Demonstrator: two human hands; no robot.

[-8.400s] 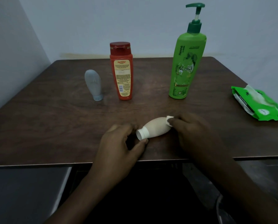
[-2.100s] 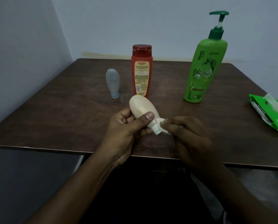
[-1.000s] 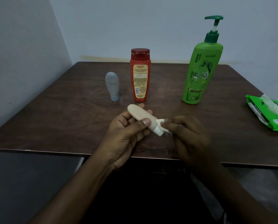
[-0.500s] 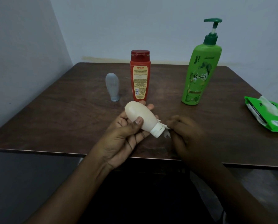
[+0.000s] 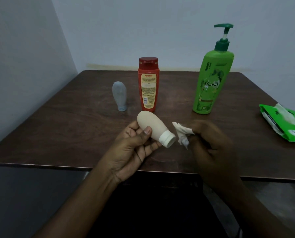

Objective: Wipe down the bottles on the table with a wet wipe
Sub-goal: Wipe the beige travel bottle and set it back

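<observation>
Standing at far left on the dark wooden counter (image 5: 66,127), a small grey-blue squeeze bottle (image 5: 119,95) is seen cap-down, upright. Just right of it a red Karthika bottle (image 5: 148,84) is stood upright, label facing the camera. In front of these, above the counter's near edge, a beige squeeze bottle (image 5: 151,126) with a white cap (image 5: 168,139) is held tilted, cap pointing down-right, by the left hand (image 5: 134,148), thumb closed over its body and fingers curled beneath. A crumpled white wet wipe (image 5: 181,133) is pinched in the closed right hand (image 5: 210,146), just beside the cap, a small gap visible. Further back, a green Vatika pump bottle (image 5: 210,79) is stood upright. At far right an opened green wet-wipe pack (image 5: 284,122) is laid flat.
</observation>
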